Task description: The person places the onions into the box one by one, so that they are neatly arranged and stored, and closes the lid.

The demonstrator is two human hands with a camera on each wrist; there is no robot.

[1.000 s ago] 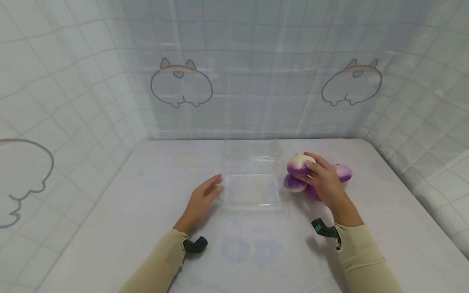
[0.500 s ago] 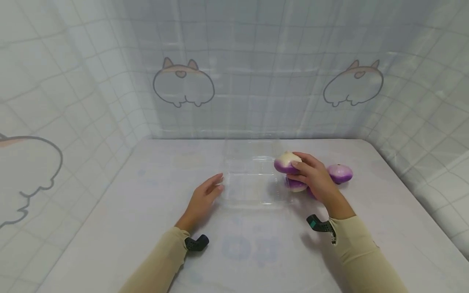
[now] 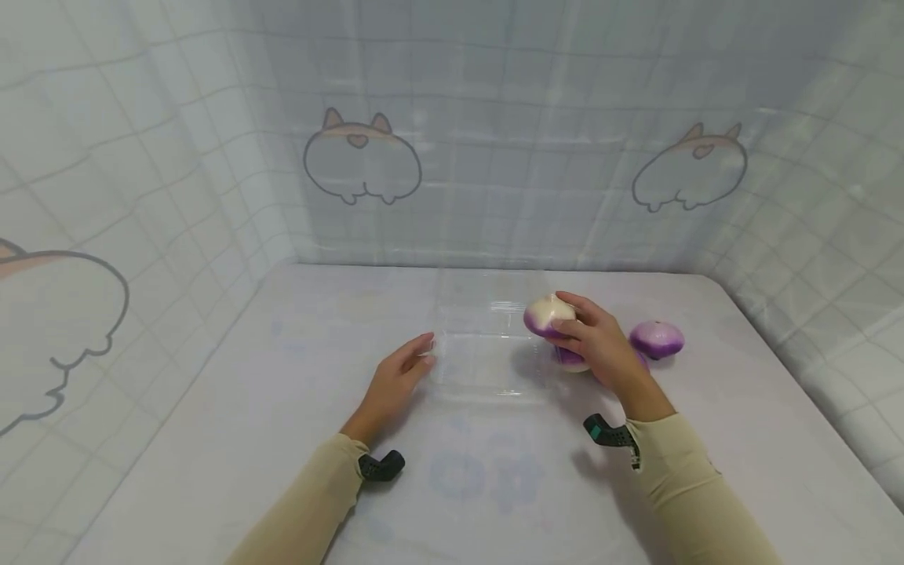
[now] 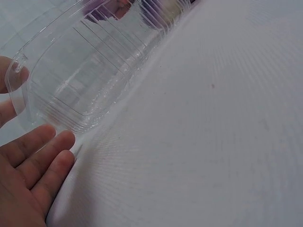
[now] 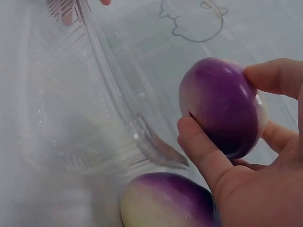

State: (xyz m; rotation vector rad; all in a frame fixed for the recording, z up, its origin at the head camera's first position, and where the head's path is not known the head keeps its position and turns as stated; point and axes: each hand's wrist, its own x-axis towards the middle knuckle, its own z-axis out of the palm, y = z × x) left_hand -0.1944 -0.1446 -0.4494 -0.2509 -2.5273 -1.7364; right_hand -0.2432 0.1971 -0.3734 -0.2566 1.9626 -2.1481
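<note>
My right hand point(image 3: 600, 345) holds a purple-and-white turnip point(image 3: 545, 315) between thumb and fingers, its pale pointed end up. The turnip hangs over the right side of a clear plastic clamshell box point(image 3: 487, 396), whose lid point(image 3: 462, 294) lies folded open at the back. In the right wrist view, a second turnip point(image 5: 161, 201) lies just outside the box, below that hand. My left hand point(image 3: 391, 384) is at the box's left end, fingers loosely extended and fingertips right at the rim. Through the clear wall point(image 4: 71, 71) in the left wrist view, purple shapes show beyond.
Another turnip point(image 3: 657, 339) lies on the table to the right of my right hand, and a purple patch of one more shows behind that wrist. White tabletop point(image 3: 282, 439) surrounds the box. Gridded curtains point(image 3: 494, 180) with cartoon drawings enclose the back and sides.
The right hand has carried the turnip leftward from over the other turnips to the box's right side. The left hand has stayed at the box's left end.
</note>
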